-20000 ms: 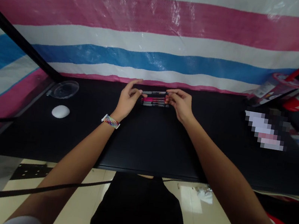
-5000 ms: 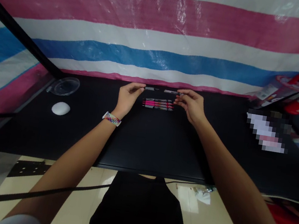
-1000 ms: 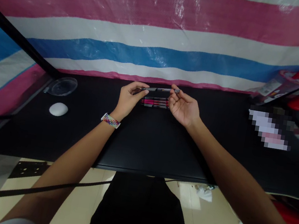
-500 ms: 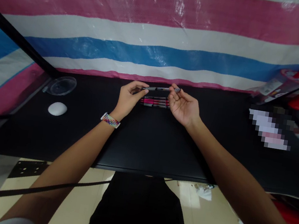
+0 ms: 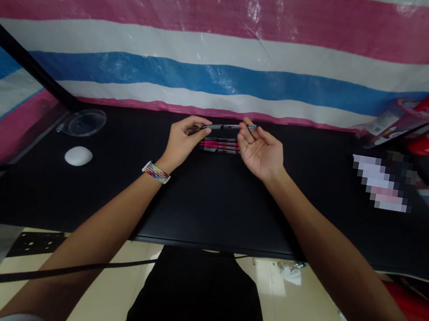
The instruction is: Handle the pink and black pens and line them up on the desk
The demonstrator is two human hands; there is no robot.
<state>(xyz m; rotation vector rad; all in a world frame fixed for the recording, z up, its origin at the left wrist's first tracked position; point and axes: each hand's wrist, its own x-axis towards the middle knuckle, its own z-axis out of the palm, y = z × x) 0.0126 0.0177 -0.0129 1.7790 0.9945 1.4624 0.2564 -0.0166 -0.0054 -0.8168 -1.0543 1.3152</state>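
Note:
A slim pen (image 5: 228, 127) with a grey grip and dark middle is held level near the table's back edge. My left hand (image 5: 184, 136) pinches its left end between thumb and fingers. At the other end, my right hand (image 5: 261, 153) has its palm turned up and its fingers loosely spread; the fingertips are by the pen's right end, and the thumb stands apart. Just below the held pen, several pens with pink and grey barrels (image 5: 220, 145) lie side by side on the black table, their right ends partly hidden by my right fingers.
On the left of the black table (image 5: 215, 204) are a white rounded object (image 5: 79, 156) and a clear round plastic lid (image 5: 87, 123). At the right stand a clear container with a pink rim (image 5: 391, 123) and a blurred-out patch (image 5: 380, 181). A striped sheet (image 5: 237, 17) hangs behind.
The right fingers have loosened and opened, showing more palm. The left hand keeps its pinch on the pen. The whole view has shifted slightly.

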